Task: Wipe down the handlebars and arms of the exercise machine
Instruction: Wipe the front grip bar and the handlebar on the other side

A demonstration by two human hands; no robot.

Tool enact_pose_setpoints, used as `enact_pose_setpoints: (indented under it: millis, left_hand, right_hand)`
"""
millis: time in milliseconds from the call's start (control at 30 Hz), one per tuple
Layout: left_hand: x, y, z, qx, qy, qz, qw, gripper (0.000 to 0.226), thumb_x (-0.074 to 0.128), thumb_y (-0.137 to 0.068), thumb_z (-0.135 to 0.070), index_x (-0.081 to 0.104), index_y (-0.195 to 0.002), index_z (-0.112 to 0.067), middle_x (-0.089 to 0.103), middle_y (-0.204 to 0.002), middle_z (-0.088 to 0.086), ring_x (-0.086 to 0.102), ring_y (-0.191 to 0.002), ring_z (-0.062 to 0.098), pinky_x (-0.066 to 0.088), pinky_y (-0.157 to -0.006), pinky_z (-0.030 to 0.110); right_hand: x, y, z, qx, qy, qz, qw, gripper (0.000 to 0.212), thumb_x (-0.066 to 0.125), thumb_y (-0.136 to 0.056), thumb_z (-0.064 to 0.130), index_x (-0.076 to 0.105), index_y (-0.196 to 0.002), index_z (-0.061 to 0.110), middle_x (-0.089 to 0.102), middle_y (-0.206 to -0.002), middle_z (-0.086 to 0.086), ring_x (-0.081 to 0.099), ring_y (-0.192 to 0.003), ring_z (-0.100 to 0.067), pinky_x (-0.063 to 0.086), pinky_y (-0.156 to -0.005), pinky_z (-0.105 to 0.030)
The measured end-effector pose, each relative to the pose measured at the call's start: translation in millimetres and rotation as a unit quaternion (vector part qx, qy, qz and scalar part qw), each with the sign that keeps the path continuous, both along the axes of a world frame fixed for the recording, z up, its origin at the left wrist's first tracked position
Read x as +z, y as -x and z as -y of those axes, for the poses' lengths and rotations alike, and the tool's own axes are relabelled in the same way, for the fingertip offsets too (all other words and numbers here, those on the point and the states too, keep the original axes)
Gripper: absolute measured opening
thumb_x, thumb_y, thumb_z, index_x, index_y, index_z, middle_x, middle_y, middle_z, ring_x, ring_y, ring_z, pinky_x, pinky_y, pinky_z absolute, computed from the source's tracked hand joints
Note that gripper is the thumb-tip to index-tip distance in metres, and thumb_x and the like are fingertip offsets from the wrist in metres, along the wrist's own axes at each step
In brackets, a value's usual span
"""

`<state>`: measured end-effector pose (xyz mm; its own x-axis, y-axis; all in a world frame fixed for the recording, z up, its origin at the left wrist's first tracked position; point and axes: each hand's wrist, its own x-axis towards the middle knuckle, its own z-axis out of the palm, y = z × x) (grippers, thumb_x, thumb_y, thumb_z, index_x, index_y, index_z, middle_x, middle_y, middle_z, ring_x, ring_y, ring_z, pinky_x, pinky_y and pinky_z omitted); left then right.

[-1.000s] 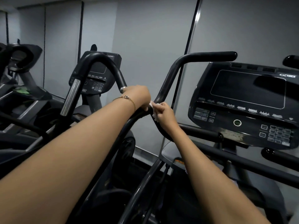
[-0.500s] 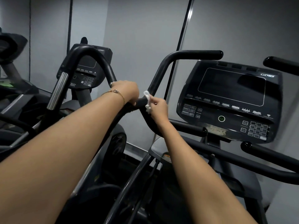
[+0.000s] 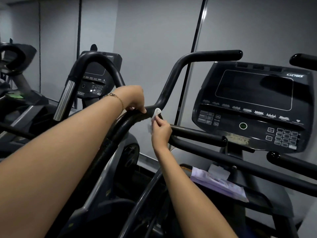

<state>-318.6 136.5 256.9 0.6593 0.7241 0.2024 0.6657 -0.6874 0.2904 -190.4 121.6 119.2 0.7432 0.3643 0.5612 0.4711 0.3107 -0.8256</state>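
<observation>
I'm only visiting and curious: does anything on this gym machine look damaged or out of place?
Two small things. The console has a scuffed patch on its lower edge, left of the keypad, like a worn-off sticker. A purple packet lies loose on the frame below it. Nothing else stands out.

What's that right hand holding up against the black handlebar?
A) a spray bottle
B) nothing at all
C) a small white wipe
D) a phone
C: the right hand pinches a small white wipe against the bend of the handlebar, while the left hand grips the bar beside it.
</observation>
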Motion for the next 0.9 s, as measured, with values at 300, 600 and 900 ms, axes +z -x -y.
enact_pose_setpoints:
  millis: [300, 600, 900]
  left_hand:
    - [-2, -2, -4, -0.018, 0.013, 0.006, 1.0, 0.042, 0.069, -0.084, -0.022, 0.058, -0.12, -0.003, 0.066, -0.1, 0.015, 0.057, -0.07, 0.022, 0.054, -0.082, 0.036]
    - [-3, -3, -7, -0.026, -0.011, -0.009, 1.0, 0.037, 0.067, -0.085, -0.027, 0.063, -0.114, -0.003, 0.068, -0.094, 0.014, 0.058, -0.075, 0.024, 0.053, -0.084, 0.035]
    - [-7, -1, -6, 0.007, -0.065, -0.021, 0.998, 0.036, 0.065, -0.083, -0.039, 0.066, -0.11, -0.016, 0.064, -0.094, 0.003, 0.063, -0.098, 0.027, 0.049, -0.092, 0.038]
  right_hand:
    - [1, 28, -4, 0.052, -0.118, -0.182, 0.975, 0.014, 0.058, -0.085, -0.004, 0.066, -0.097, -0.001, 0.065, -0.083, -0.007, 0.058, -0.075, -0.01, 0.047, -0.072, -0.016]
    - [3, 45, 2, 0.093, -0.13, -0.232, 0.959, 0.023, 0.058, -0.085, -0.004, 0.061, -0.075, 0.016, 0.063, -0.074, 0.001, 0.059, -0.071, -0.009, 0.05, -0.079, -0.028]
    - [4, 61, 7, 0.093, -0.112, -0.238, 0.96, 0.014, 0.06, -0.085, -0.002, 0.06, -0.082, 0.011, 0.062, -0.077, -0.001, 0.059, -0.074, -0.012, 0.051, -0.085, -0.034]
